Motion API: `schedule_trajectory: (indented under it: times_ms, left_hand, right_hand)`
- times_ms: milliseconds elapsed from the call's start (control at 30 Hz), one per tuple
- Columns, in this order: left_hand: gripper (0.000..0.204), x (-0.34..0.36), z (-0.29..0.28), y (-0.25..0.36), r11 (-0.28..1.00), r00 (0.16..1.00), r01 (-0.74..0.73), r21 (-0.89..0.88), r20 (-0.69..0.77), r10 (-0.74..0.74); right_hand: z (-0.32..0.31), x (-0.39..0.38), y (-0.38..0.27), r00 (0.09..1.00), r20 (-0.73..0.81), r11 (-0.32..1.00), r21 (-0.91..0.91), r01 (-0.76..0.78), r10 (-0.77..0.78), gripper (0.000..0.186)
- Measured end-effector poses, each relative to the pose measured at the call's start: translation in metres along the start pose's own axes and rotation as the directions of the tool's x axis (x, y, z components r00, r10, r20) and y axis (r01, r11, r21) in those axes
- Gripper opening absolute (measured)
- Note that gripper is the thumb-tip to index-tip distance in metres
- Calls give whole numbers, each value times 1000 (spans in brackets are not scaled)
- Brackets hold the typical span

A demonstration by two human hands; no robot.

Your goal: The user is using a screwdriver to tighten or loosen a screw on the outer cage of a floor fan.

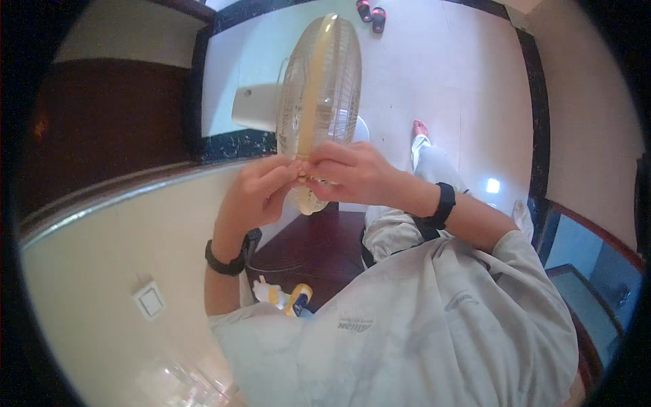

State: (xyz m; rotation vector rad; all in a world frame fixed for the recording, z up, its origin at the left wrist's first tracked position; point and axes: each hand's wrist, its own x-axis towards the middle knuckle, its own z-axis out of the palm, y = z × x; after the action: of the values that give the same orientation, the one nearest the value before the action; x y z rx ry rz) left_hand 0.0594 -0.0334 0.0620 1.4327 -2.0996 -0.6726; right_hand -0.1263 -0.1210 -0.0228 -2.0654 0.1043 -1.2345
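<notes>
An electric fan point(325, 88) with a wire grille stands before me, seen edge-on. A pale yellow band point(313, 95) runs around the grille's rim, and a white motor housing point(255, 105) sticks out on its left side. At the near part of the band, my left hand point(261, 186) pinches the rim with its thumb and fingertips. My right hand point(356, 173) comes from the other side, fingers closed on the same spot. The fingertips of both hands nearly meet there. Any small part between them is hidden.
Below the fan is a dark reddish-brown wooden surface point(305, 247) with a cable. A yellow and white item point(298, 298) lies by my left elbow. A wall switch point(149, 300) is at the left. Dark slippers point(371, 15) lie on the tiled floor point(468, 81).
</notes>
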Motion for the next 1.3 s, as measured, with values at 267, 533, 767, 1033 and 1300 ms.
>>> schedule_trajectory:
  times_ms: [267, 533, 767, 1033, 1300]
  left_hand:
    - [29, 9, -8, 8, 982, 994, -57, 180, 104, 38]
    - [24, 1, 5, 0, 771, 933, -331, 545, 67, 353]
    - [26, -4, 19, -18, 878, 933, -325, 351, -34, 359]
    - [22, 0, 30, -33, 914, 912, -284, 288, -214, 351]
    - [20, 1, 45, -40, 951, 882, -307, 37, -364, 299]
  right_hand:
    - [-6, -4, -4, 994, -95, 997, -41, -60, 56, 30]
    - [-9, -7, -4, 975, -160, 982, -78, -170, 156, 46]
    - [-8, -5, 6, 982, -168, 967, -225, -122, 85, 53]
    - [-13, 4, 20, 993, -113, 959, -275, -66, 36, 39]
    - [-20, 11, 24, 998, -68, 964, -264, -17, -1, 30]
